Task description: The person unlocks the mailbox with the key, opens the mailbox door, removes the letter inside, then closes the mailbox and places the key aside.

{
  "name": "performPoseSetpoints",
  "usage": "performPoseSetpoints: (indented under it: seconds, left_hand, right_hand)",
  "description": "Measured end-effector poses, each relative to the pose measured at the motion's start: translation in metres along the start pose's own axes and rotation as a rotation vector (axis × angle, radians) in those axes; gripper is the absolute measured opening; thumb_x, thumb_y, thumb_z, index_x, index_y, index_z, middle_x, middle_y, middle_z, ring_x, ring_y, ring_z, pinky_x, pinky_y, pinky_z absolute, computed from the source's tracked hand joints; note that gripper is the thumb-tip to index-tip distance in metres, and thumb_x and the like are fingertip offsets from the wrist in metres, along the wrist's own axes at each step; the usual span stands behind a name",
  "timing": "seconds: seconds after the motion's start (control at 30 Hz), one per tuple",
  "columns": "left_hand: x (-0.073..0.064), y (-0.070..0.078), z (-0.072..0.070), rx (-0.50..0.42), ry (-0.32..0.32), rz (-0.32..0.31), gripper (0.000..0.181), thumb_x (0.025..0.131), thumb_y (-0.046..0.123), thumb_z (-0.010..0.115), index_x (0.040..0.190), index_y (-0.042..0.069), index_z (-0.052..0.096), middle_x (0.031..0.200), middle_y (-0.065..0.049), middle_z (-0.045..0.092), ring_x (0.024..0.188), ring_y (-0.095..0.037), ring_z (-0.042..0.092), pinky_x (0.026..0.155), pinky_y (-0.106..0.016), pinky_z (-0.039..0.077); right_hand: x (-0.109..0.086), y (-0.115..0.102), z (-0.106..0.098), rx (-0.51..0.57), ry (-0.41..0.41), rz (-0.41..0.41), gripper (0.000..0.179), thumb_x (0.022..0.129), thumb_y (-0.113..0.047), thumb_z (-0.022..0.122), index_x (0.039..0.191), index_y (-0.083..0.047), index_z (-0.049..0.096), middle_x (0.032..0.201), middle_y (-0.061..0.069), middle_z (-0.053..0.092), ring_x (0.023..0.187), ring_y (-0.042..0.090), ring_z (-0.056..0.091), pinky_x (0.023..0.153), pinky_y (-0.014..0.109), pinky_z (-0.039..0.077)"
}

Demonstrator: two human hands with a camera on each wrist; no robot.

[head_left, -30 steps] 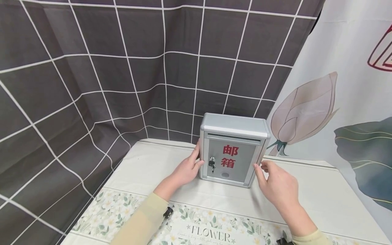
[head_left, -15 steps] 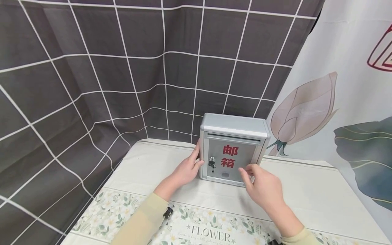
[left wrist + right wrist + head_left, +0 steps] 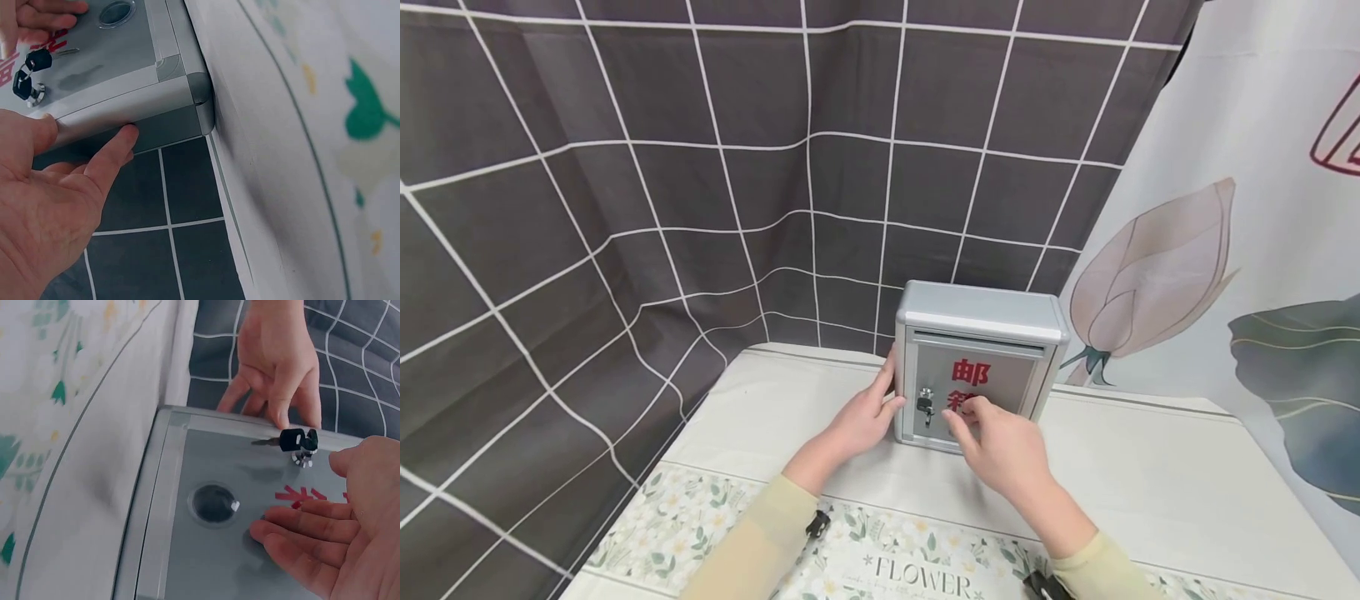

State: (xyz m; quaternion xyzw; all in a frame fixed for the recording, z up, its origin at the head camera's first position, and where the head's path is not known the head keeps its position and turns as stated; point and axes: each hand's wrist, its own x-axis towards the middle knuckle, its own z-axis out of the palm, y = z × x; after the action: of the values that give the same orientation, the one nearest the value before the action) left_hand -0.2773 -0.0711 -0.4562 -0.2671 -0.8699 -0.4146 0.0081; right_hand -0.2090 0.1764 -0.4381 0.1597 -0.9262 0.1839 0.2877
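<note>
I'm seeing the silver mailbox sitting just below right of centre in the head view. The left hand is bracing its side, fingers fairly straight, thumb resting along the front edge. The right hand is hanging before the door, fingers loosely bent, pinching nothing. I'm thinking a sloppy sideways brush could snag the dangling key, or weak bracing could let the box slide.

The surface is white, with a floral band of pale blossoms and green leaves running across its near part, where the lettering "FLOWER" is printed. A thin dark line borders the band, and another runs close to the far edge. Directly on the surface a silver-grey mailbox stands upright, near that far edge.
</note>
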Motion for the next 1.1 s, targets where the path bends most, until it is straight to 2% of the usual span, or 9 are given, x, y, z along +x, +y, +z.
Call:
performPoseSetpoints:
  seconds: [0.23, 0.4, 0.6, 0.83, 1.1]
  left_hand:
    - [-0.002, 0.001, -0.001, -0.003, 0.009, 0.003, 0.081, 0.121, 0.028, 0.047, 0.18, 0.028, -0.008, 0.179, -0.017, 0.031, 0.157, -0.038, 0.048, 0.131, -0.055, 0.037]
    - [-0.002, 0.002, -0.002, -0.003, 0.014, 0.006, 0.081, 0.121, 0.028, 0.047, 0.18, 0.03, -0.008, 0.179, -0.017, 0.033, 0.157, -0.038, 0.048, 0.131, -0.056, 0.038]
    - [-0.002, 0.001, -0.001, -0.006, 0.004, 0.008, 0.081, 0.121, 0.028, 0.046, 0.18, 0.033, -0.009, 0.179, -0.016, 0.034, 0.158, -0.036, 0.047, 0.13, -0.055, 0.039]
    - [-0.001, -0.001, 0.0, 0.002, 0.01, 0.011, 0.081, 0.121, 0.027, 0.046, 0.18, 0.034, -0.009, 0.177, -0.017, 0.037, 0.156, -0.037, 0.049, 0.13, -0.055, 0.04]
    - [-0.002, -0.001, 0.001, 0.002, 0.007, 0.009, 0.081, 0.121, 0.027, 0.046, 0.179, 0.035, -0.009, 0.176, -0.018, 0.038, 0.156, -0.037, 0.049, 0.129, -0.056, 0.041]
  right_hand:
    - [0.008, -0.011, 0.006, 0.048, -0.075, 0.033, 0.036, 0.103, -0.041, 0.082, 0.108, -0.006, 0.077, 0.087, 0.002, 0.081, 0.077, 0.02, 0.079, 0.064, 0.045, 0.064]
    - [0.013, -0.018, 0.013, 0.047, -0.094, 0.025, 0.036, 0.104, -0.043, 0.081, 0.106, -0.007, 0.076, 0.085, -0.001, 0.079, 0.074, 0.019, 0.076, 0.064, 0.044, 0.063]
    - [0.017, -0.022, 0.02, 0.046, -0.048, -0.007, 0.038, 0.103, -0.045, 0.081, 0.102, -0.008, 0.077, 0.079, -0.002, 0.075, 0.066, 0.02, 0.072, 0.058, 0.044, 0.061]
    - [0.02, -0.018, 0.035, 0.042, 0.021, -0.049, 0.047, 0.108, -0.054, 0.071, 0.1, -0.008, 0.076, 0.072, -0.005, 0.069, 0.059, 0.019, 0.066, 0.05, 0.048, 0.056]
    - [0.021, -0.016, 0.042, 0.012, 0.015, -0.042, 0.037, 0.101, -0.045, 0.081, 0.097, -0.008, 0.074, 0.066, -0.008, 0.061, 0.053, 0.015, 0.056, 0.045, 0.044, 0.051]
